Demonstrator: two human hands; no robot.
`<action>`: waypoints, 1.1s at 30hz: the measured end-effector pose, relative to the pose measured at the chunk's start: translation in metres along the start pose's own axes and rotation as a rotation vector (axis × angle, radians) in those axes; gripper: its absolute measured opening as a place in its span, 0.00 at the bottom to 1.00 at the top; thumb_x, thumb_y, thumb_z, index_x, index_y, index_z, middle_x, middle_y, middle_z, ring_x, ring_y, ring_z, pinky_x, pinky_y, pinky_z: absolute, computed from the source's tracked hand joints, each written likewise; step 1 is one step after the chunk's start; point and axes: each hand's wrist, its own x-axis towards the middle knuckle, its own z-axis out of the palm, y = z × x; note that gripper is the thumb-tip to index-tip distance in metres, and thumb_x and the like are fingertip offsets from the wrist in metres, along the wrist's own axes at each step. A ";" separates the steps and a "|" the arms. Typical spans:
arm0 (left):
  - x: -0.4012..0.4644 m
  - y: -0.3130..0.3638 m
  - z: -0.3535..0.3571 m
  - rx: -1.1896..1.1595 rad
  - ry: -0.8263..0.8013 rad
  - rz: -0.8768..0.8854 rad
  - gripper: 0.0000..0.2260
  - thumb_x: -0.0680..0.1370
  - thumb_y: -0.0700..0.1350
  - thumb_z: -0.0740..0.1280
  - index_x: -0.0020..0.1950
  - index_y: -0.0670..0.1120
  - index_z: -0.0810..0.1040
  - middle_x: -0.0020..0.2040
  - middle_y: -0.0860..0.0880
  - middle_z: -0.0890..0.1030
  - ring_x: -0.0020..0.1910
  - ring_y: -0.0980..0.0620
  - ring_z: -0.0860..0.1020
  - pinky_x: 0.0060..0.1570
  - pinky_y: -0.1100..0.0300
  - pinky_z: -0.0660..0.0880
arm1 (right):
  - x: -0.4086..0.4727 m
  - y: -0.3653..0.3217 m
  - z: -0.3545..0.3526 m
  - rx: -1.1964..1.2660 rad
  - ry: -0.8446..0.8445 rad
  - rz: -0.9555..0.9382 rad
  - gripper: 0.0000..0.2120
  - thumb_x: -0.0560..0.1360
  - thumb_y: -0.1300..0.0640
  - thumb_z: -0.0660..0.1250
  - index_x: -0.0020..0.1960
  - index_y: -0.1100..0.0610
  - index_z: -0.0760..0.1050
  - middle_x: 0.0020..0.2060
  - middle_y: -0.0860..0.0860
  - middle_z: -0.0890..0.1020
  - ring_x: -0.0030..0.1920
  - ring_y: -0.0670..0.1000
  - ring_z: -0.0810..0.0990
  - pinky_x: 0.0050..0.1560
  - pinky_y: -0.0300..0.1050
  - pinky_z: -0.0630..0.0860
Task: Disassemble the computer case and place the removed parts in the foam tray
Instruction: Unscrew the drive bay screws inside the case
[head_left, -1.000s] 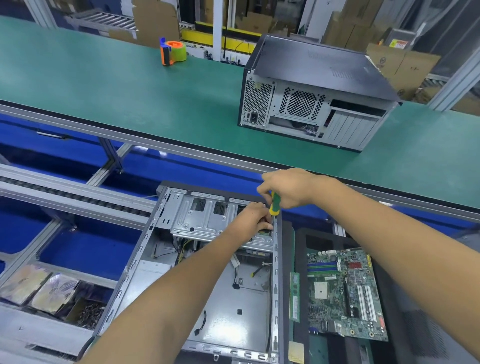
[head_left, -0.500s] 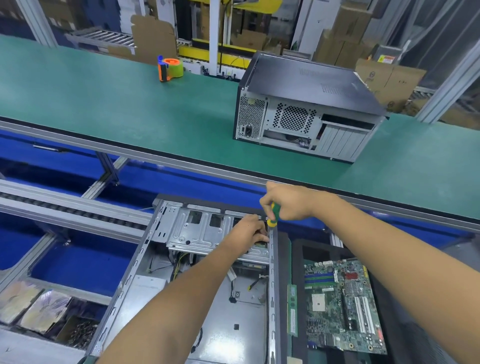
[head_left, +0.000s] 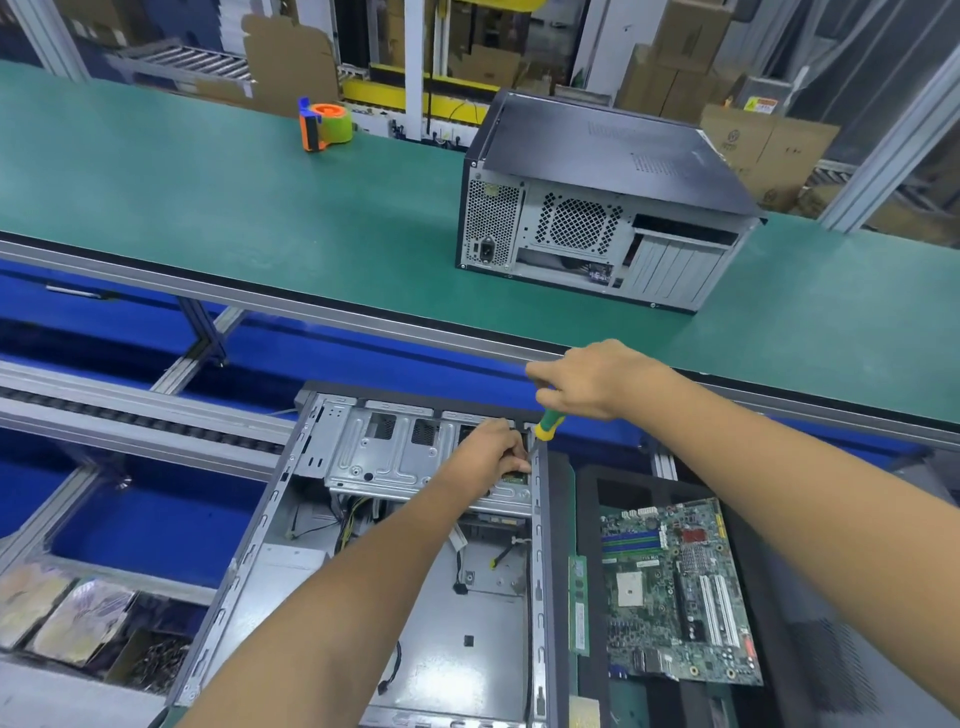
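An open computer case (head_left: 270, 540) lies on its side in front of me, with a silver drive cage (head_left: 384, 457) at its far end. My left hand (head_left: 491, 449) rests on the cage's right end, fingers curled at its edge by the case wall. My right hand (head_left: 597, 379) grips a green and yellow screwdriver (head_left: 546, 425), pointing down at the case's far right corner. Right of the case sits the black foam tray (head_left: 589, 499) holding a green motherboard (head_left: 675, 592) and a RAM stick (head_left: 578, 603).
A second, closed computer case (head_left: 602, 208) stands on the green conveyor belt (head_left: 208, 208) beyond. An orange tape dispenser (head_left: 324, 124) sits at the belt's far edge. Bagged parts (head_left: 57, 618) lie in a bin at lower left. Cardboard boxes are stacked behind.
My view has tilted down slightly, so the case sits higher in frame. Both hands stay at the case's far right corner, with the screwdriver still upright there.
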 end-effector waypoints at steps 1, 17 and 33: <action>0.000 0.000 0.000 -0.002 0.002 0.000 0.12 0.77 0.46 0.74 0.49 0.37 0.81 0.52 0.40 0.79 0.57 0.45 0.73 0.54 0.61 0.64 | 0.000 0.000 0.000 -0.036 0.030 -0.014 0.09 0.82 0.46 0.52 0.55 0.49 0.66 0.36 0.50 0.75 0.34 0.51 0.71 0.33 0.47 0.63; -0.001 -0.004 0.001 -0.012 0.021 0.011 0.12 0.76 0.45 0.75 0.49 0.36 0.81 0.50 0.40 0.79 0.56 0.44 0.73 0.53 0.62 0.65 | 0.007 -0.016 -0.008 0.142 -0.036 -0.107 0.14 0.75 0.57 0.64 0.57 0.45 0.67 0.47 0.50 0.70 0.36 0.54 0.72 0.32 0.46 0.64; 0.001 -0.001 0.001 -0.001 0.002 -0.006 0.11 0.77 0.46 0.75 0.49 0.39 0.81 0.51 0.42 0.78 0.57 0.47 0.73 0.56 0.59 0.68 | 0.009 -0.021 -0.009 -0.059 0.000 -0.050 0.14 0.82 0.43 0.53 0.65 0.48 0.67 0.37 0.49 0.73 0.37 0.52 0.74 0.34 0.47 0.64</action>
